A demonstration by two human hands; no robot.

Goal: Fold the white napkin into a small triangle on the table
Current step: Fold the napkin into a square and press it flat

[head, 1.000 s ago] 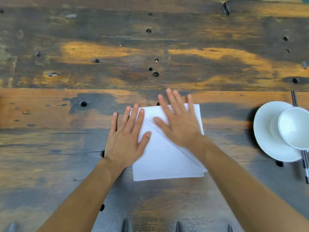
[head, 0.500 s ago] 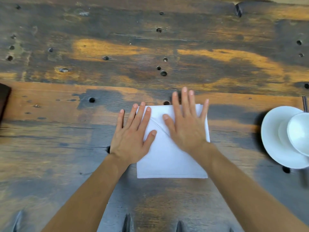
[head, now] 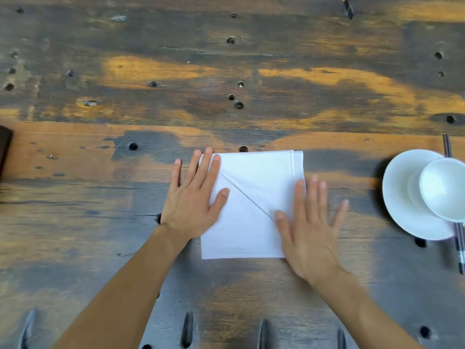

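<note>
napkin (head: pixel 261 177) lies flat on the worn wooden counter (head: pixel 226 71) right in front of me, white and roughly square. a folded edge runs across it on the diagonal, from the upper left down to the lower right. a narrow hemmed strip shows along its right side.

my left hand (head: pixel 192 200) is spread wide and flat on the napkin's left edge. its fingers are straight and point away from me, and the thumb lies out on the cloth just below the diagonal. the outer part of the palm sits over bare wood.

my right hand (head: pixel 309 222) is also wide and flat, holding nothing. it covers the napkin's lower right corner, and its thumb tip touches the cloth at the low end of the diagonal. the first fingers lie along the right edge, and the outer ones rest on the counter beside it.

well apart to my right there is a white plate (head: pixel 400 197) with a white bowl (head: pixel 442 190) on its right side. dark chopsticks (head: pixel 459 245) run under them. a dark object (head: pixel 5 149) shows at the far left edge; i cannot tell what it is.
</note>
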